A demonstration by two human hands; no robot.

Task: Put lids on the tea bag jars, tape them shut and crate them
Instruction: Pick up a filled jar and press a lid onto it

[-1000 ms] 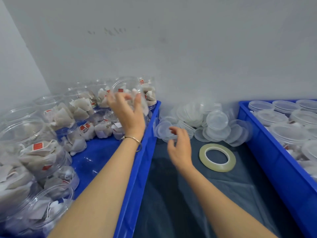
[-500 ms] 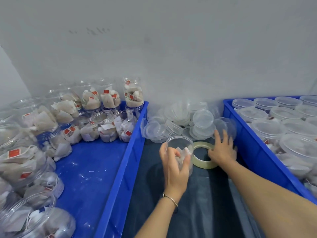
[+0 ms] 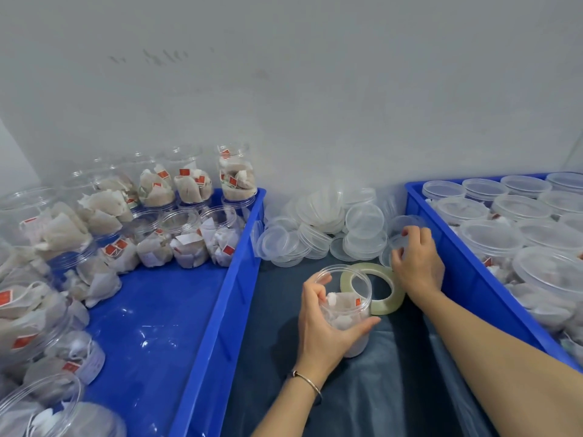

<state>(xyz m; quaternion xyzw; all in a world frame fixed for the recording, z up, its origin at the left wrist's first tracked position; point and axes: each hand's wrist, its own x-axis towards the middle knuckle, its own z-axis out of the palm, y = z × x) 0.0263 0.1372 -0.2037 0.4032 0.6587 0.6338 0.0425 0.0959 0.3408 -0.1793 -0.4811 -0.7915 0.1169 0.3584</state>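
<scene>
My left hand [image 3: 325, 323] grips a clear open jar of tea bags [image 3: 347, 307] that stands on the dark sheet between the two crates. My right hand [image 3: 416, 263] pinches a clear lid [image 3: 402, 230] at the right end of the lid pile [image 3: 321, 228], beside the right crate's wall. A roll of clear tape [image 3: 383, 294] lies flat just behind the jar, between my two hands.
The left blue crate [image 3: 217, 310] holds several open jars of tea bags [image 3: 189, 238]. The right blue crate [image 3: 473, 285] holds several lidded jars [image 3: 492, 238]. A grey wall runs behind everything.
My left hand has brought the jar from the left crate down onto the dark sheet. My right hand moved right, past the tape, and took hold of a lid.
</scene>
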